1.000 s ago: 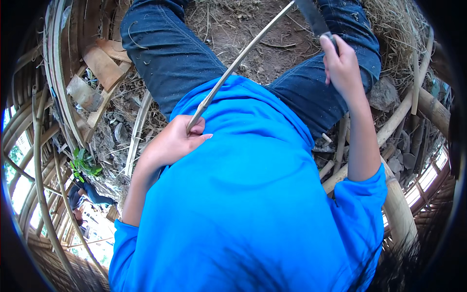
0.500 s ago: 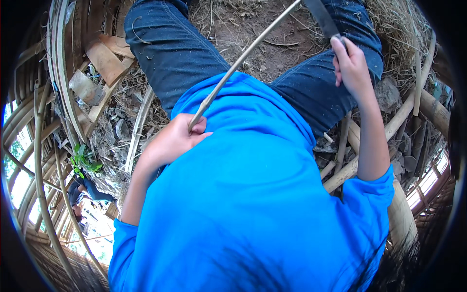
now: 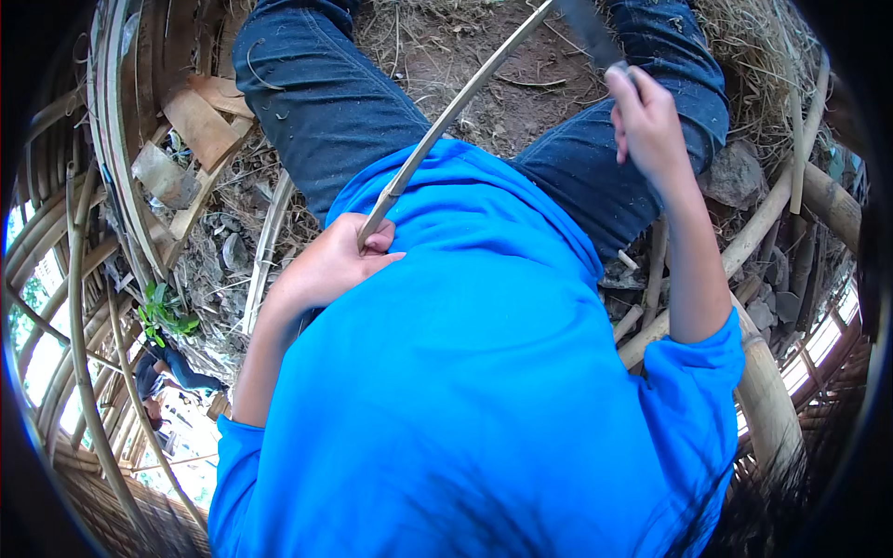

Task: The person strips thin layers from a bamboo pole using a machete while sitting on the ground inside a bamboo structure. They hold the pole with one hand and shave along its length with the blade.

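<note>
left hand (image 3: 330, 267), curled closed, holds the stick (image 3: 443, 130); right hand (image 3: 647, 121), fisted, the knife (image 3: 592, 35) at one o'clock; steadying stick seems best.

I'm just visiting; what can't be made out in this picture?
In the head view:
Far end of the stick and tip of the knife: cut off by the top edge.
Stick's near end: hidden in the left hand.
Knife's handle: mostly covered by the right hand.
Person at lower left: too small.

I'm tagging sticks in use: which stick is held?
The stick slanting from the left hand up toward the knife; no hand grips the other sticks at the sides.
</note>
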`<state>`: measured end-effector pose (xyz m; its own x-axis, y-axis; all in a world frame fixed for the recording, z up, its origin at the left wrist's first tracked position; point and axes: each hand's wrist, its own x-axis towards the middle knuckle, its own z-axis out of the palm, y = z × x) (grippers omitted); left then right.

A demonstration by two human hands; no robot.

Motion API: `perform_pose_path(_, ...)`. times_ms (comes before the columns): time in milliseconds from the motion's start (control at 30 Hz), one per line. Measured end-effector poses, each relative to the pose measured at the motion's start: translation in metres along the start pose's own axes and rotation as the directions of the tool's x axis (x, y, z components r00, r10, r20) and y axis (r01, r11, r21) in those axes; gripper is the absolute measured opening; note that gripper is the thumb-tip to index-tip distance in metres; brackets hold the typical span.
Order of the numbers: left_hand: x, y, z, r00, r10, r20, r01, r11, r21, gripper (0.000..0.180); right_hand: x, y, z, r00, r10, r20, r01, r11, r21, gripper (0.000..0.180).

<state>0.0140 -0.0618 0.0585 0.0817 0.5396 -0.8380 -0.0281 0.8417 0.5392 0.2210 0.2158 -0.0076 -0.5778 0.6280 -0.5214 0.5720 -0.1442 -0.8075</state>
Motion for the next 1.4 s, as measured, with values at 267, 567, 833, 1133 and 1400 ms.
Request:
perform_pose_path(267, 0.000, 0.001, -0.001, 1.000, -0.018, 0.006, 0.018, 0.999, -0.026, 0.046, -0.003, -0.001, 0.005, 0.999, 0.032, -0.003, -0.032, 0.997, 0.072, 0.030)
perform_pose_path(567, 0.004, -0.004, 0.001, 1.000, 0.000, 0.016, 0.001, 0.999, -0.048, 0.041, 0.002, 0.001, 0.018, 0.998, -0.010, -0.054, 0.016, 0.993, 0.115, 0.032)
perform_pose_path(833, 0.006, -0.004, 0.001, 0.999, 0.003, 0.032, -0.001, 0.997, -0.082, 0.041, -0.007, -0.012, 0.053, 0.999, -0.048, 0.005, 0.048, 0.996, 0.072, 0.030)
perform_pose_path(1133, 0.008, -0.011, 0.000, 0.999, 0.027, 0.029, -0.024, 0.996, -0.086, 0.045, -0.023, -0.006, 0.037, 0.997, 0.051, -0.056, -0.055, 0.996, -0.064, 0.030)
perform_pose_path(1400, 0.007, -0.010, 0.001, 0.999, 0.029, 0.032, -0.026, 0.996, -0.081, 0.047, -0.018, -0.010, 0.011, 0.998, -0.046, -0.052, 0.031, 0.966, -0.255, 0.030)
